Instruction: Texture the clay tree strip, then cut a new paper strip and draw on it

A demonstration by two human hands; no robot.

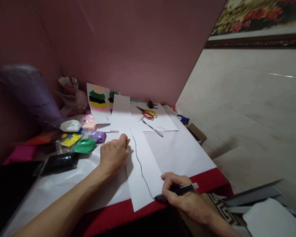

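Observation:
My right hand (181, 192) is closed around a black marker (184, 190) with a pale end. The marker's tip touches the near right part of a long white paper strip (148, 171), at the lower end of a wavy black line (139, 161) that runs along the strip. On the strip's left edge rests my left hand (114, 151), its fingers curled in; what they hold, if anything, is hidden. Just beyond the strip lie a fork (153, 128) and red-and-yellow scissors (148, 113) on white paper sheets (167, 118).
At the left are packets of coloured clay, among them a green packet (84, 145) and a black packet (60, 163). A purple bag (32, 95) stands behind them. Sheets with painted stripes (97, 98) lean by the wall. Keys (151, 105) lie beyond the scissors. Red cloth (212, 182) edges the table.

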